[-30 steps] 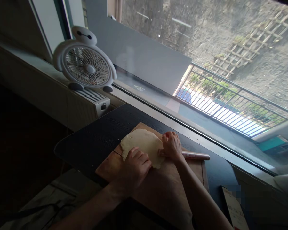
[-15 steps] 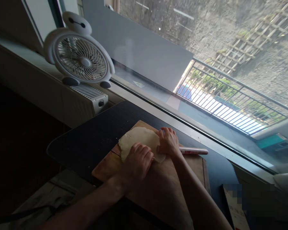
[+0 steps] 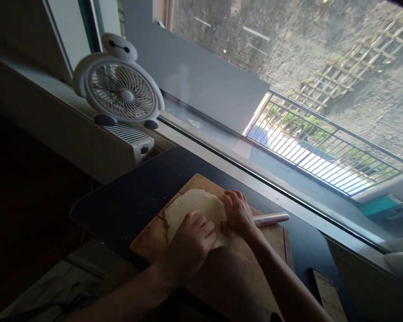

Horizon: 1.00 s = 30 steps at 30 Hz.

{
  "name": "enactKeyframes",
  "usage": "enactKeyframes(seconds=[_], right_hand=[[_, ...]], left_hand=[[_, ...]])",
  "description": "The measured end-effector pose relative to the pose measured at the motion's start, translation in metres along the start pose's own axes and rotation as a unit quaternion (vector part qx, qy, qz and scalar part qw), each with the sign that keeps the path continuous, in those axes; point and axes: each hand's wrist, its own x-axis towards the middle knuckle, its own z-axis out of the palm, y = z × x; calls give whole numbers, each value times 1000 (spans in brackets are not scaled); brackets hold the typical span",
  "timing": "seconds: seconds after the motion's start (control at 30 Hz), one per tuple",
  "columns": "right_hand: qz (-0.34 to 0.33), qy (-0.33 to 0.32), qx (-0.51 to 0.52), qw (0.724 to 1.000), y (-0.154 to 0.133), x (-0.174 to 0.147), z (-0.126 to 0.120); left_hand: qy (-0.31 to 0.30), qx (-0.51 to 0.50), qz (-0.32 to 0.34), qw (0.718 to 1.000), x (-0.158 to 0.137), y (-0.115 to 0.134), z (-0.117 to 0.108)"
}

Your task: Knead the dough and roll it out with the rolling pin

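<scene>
A flat, pale, roughly round sheet of dough (image 3: 184, 208) lies on a wooden board (image 3: 147, 237). My left hand (image 3: 195, 232) is over its near edge, fingers curled against the dough and thumb hidden. At the right edge of the sheet, my right hand (image 3: 239, 212) has its fingers bent over the dough, and the fingertips are partly hidden. The two hands are close together but apart. Just beyond my right hand, a rolling pin (image 3: 272, 218) lies on the board, its near end hidden behind the hand.
The board rests on a dark table (image 3: 121, 201) beside a large window. A white character-shaped fan (image 3: 126, 95) stands on a radiator (image 3: 137, 143) at the back left. Near the table's right end is a box-like object (image 3: 327, 290), partly blurred.
The camera view has shifted slightly, so everything sits a little lower. Both hands stay at the dough's edges, with its near right edge shifted between them.
</scene>
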Motion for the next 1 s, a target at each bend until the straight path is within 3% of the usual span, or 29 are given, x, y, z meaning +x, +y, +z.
enactKeyframes(seconds=[0.07,0.13,0.27,0.33,0.4,0.47,0.6,0.67,0.73,0.83,0.9,1.0], right_hand=[[-40,5,-18,999,4,-31,-4],[-43,18,-33,998,8,-39,-4],[34,49,-49,997,0,21,9],[42,47,-60,996,-8,56,16],[23,47,-65,997,-16,67,18],[1,44,-55,998,-17,44,14],[-70,0,-51,996,1,-44,-2],[-101,3,-68,993,9,-64,-6],[-95,15,-75,992,9,-52,-4],[1,61,-58,996,-3,11,8],[39,58,-46,996,-11,50,15],[48,40,-35,997,-16,59,16]], left_hand=[[13,-51,-36,998,-13,5,1],[11,-83,-62,995,-21,6,1],[8,-113,-73,991,-22,3,2],[15,-120,-73,990,-20,2,3],[23,-125,-76,989,-20,2,3],[27,-130,-81,988,-22,3,3],[18,-136,-83,987,-25,3,4],[18,-137,-81,987,-24,3,5],[21,-134,-83,987,-23,3,4],[21,-131,-82,988,-22,3,4],[17,-128,-76,989,-22,3,4],[12,-124,-68,990,-22,2,3]])
